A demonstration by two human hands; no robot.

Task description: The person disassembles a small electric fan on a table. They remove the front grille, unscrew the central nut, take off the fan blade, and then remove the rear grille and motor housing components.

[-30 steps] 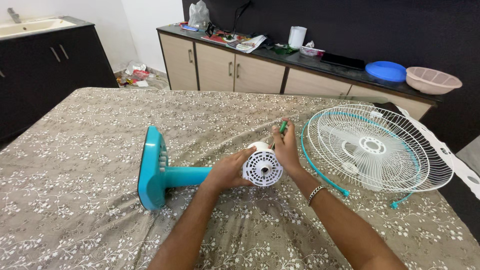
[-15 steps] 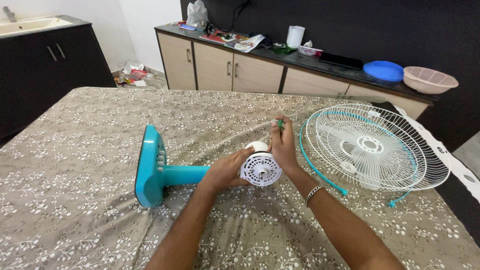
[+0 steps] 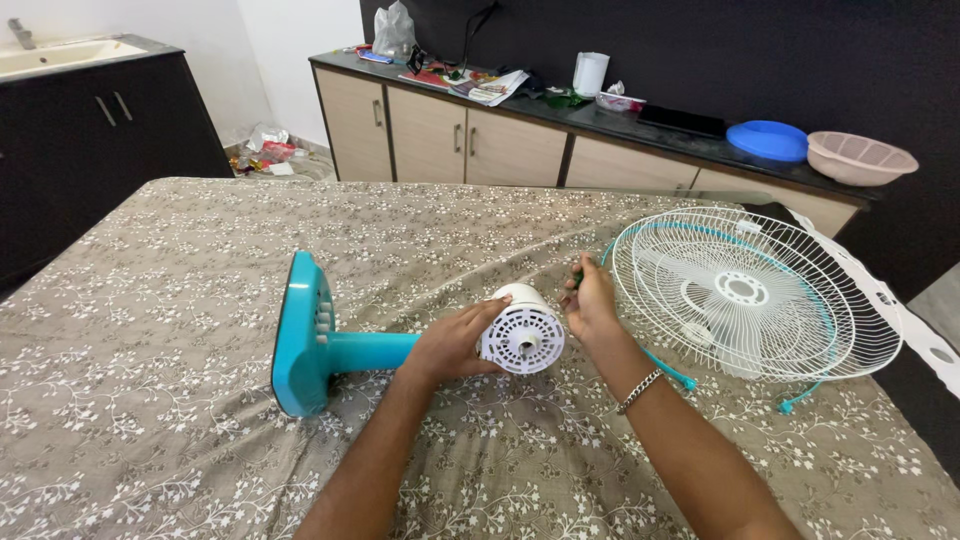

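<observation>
A fan body lies on its side on the floral cloth: a teal base (image 3: 300,335) at the left, a teal stem (image 3: 370,351), and a white round motor housing (image 3: 523,335) facing me. My left hand (image 3: 455,343) grips the left side of that housing. Just right of the housing, my right hand (image 3: 590,297) is closed around a small green-handled tool (image 3: 578,275), held low beside it. A white wire fan guard (image 3: 745,295) with a teal rim ring lies flat to the right, close to my right hand.
The bed's patterned cloth (image 3: 170,440) spreads all around. Behind stands a counter with beige cabinets (image 3: 450,135), papers, a white cup (image 3: 590,72), a blue plate (image 3: 767,140) and a pink basket (image 3: 862,158). A dark sink cabinet (image 3: 100,120) is at the left.
My right hand has dropped from above the motor housing and shifted right, down beside it, still holding the green tool. My left hand and the fan body stayed put.
</observation>
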